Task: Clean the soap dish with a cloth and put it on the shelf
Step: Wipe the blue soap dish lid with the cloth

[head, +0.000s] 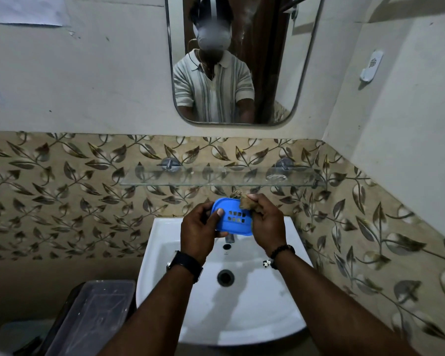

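A blue plastic soap dish (233, 226) with a grid of drain holes is held above the back of the sink. My left hand (199, 232) grips its left side, thumb lying on the inner face. My right hand (266, 226) pinches a small brown cloth (247, 202) and presses it against the dish's upper right corner. Above and behind my hands a glass shelf (180, 179) is fixed to the leaf-patterned tiles.
A white sink (165, 253) with a drain lies under my hands, and its tap is mostly hidden behind the dish. A mirror (280, 73) hangs above the shelf. A lidded plastic box (93, 317) stands at lower left. A small white holder (370, 66) sits on the right wall.
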`<state>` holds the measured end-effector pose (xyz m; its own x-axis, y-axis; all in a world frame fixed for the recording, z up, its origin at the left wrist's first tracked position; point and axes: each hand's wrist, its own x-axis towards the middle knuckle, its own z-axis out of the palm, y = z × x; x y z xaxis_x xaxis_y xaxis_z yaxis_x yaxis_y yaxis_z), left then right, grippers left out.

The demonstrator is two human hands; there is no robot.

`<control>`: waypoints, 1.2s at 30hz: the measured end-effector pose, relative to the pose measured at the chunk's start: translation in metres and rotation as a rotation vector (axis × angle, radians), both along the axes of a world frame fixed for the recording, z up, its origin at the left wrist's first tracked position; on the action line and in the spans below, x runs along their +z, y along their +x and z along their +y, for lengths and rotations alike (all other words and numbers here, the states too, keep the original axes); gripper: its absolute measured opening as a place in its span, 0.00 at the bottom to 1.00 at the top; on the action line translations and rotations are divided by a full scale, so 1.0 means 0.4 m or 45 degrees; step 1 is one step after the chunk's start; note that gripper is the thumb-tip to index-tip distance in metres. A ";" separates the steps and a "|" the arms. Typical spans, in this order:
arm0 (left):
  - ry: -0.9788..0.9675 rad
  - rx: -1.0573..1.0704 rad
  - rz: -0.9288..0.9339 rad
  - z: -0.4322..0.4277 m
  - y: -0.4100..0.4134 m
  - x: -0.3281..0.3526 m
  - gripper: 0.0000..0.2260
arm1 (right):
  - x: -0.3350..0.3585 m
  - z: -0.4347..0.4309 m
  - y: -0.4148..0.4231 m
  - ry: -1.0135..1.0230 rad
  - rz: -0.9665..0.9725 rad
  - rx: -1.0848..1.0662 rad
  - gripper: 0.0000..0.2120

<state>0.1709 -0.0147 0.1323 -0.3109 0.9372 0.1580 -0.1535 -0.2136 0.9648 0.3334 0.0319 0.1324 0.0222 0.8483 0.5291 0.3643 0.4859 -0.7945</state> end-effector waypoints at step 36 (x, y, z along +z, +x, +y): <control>-0.141 -0.267 -0.312 -0.020 -0.007 -0.033 0.08 | 0.020 -0.062 -0.002 0.455 -1.151 -0.313 0.22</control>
